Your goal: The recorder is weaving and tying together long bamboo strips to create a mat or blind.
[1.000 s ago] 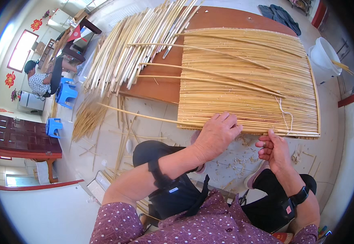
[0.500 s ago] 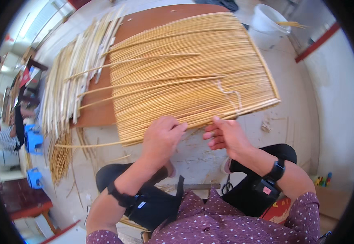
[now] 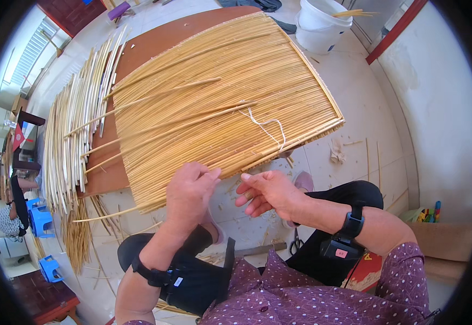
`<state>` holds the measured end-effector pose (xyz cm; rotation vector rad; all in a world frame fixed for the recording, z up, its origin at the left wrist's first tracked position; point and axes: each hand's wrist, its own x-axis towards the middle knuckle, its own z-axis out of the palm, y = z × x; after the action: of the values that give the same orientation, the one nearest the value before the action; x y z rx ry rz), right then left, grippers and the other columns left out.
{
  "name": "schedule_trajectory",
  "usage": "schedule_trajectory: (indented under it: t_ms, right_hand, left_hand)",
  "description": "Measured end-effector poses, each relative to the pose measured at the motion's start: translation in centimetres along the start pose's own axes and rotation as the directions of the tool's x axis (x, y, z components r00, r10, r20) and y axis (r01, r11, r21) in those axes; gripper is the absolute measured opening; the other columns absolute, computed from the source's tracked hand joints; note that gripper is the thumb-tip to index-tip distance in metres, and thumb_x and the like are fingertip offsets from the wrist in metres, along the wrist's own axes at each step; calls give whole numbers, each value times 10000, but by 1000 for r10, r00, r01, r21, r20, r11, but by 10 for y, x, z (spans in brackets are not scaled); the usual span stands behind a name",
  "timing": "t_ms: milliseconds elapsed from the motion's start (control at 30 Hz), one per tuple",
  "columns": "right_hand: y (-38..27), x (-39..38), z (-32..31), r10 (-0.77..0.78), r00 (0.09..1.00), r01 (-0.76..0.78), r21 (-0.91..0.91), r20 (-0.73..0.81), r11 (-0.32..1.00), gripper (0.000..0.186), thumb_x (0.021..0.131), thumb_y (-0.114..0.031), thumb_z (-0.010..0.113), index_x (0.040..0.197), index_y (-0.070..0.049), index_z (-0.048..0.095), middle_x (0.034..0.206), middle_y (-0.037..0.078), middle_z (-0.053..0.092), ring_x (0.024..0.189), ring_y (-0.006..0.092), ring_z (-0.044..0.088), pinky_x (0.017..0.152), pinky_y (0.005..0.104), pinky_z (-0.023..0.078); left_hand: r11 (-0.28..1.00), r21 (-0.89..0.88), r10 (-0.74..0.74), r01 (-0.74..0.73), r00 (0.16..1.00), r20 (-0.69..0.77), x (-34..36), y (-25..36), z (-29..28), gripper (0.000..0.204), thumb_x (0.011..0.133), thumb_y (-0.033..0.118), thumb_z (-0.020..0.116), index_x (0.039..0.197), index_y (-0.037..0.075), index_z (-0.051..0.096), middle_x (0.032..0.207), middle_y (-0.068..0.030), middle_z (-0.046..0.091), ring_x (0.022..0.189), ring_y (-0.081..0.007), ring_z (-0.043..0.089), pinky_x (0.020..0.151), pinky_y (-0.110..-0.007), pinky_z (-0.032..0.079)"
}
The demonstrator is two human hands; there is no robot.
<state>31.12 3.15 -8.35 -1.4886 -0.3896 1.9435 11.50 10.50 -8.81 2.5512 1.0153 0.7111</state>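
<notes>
While most of the reed mat (image 3: 214,130) lies in tight rows beyond the fingers, its near edge looks unfinished.
The left hand (image 3: 190,187) bunches its fingers there, any pinch hidden; the right hand's (image 3: 265,194) curl loosely, slightly apart, beside it. One stick (image 3: 106,216) juts left of them; beyond, thread (image 3: 283,135) hangs slack and several sticks (image 3: 200,83) seem unjoined.

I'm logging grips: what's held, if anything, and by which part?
The left hand curls at the near edge of the stick mat, left of its middle; whether it grips is hidden. The right hand, fingers parted, shows no hold.
</notes>
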Motion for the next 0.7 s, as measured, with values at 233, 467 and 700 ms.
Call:
schedule_trajectory:
  t_ms: [233,467,700]
  right_hand:
    - [0,-2,5,42,989,-21,-143,144,990,382,975,-330,532,1032,36,624,866,137,693,624,179,660,582,297,556]
    - [-6,-43,11,-411,875,468,-233,257,852,287,976,-235,530,908,25,628,741,78,677,595,108,633,553,234,524]
    - [-27,-138,-49,-737,671,709,-215,-87,671,280,974,-215,511,916,29,634,739,72,678,587,101,632,545,224,516]
  left_hand:
    - [1000,-12,-18,18,1000,15,5,2,-2,197,740,83,739,937,91,723,783,-70,591,729,-244,594,621,-340,476]
    - [987,-134,-82,87,996,47,8,14,-23,183,805,31,682,985,54,701,826,-102,590,729,-254,598,621,-331,469]
    - [992,-15,126,-125,992,27,-2,-3,-38,160,867,7,615,1020,21,659,839,-121,558,689,-251,580,612,-334,465]
